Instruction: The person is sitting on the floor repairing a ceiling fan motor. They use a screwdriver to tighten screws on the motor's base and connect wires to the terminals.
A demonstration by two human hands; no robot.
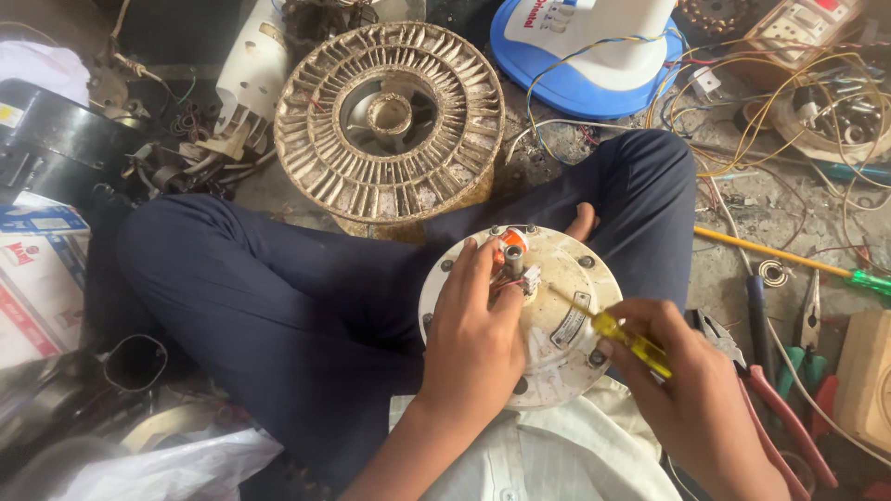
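Ribbed round housing (390,116) blocks ahead, pliers (775,408) and loose wires (789,111) crowd the right; the lap beside the motor (557,325) lies open

Pretty grimy grey concrete floor (742,199) all around, daylight on it, loose wires (780,102) tangled far right and cardboard boxes (37,269) stacked at left.

Soft even daylight, faint shadows, no glare; sharp centre, wide-angle stretch at edges.

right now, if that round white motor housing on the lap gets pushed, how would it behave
The round white motor housing looks like bolted metal, so probably stiff and heavy for its size. It rests on a leg, steadied by the left hand, so it might tip or slide off if pushed.
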